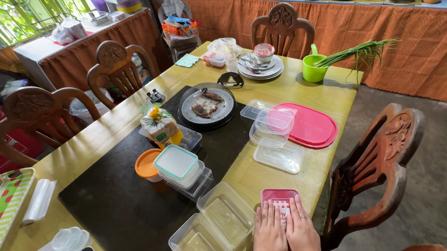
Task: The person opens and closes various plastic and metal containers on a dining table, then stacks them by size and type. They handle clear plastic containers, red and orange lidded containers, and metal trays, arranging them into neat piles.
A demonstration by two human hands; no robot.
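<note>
Pink lid (279, 198) lies at the near edge of the yellow table (321, 96) (just right of two clear tubs (225, 212)), with the left hand (269, 235) and right hand (302, 231) pressed flat on it, fingers together, gripping nothing

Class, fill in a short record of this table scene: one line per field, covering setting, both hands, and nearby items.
Setting: yellow dining table with carved wooden chairs
Left hand: flat on small pink container
Right hand: flat on the same container
Beside hands: clear plastic tubs, lidless
Farther: pink lid, round plate of food, green cup
</note>
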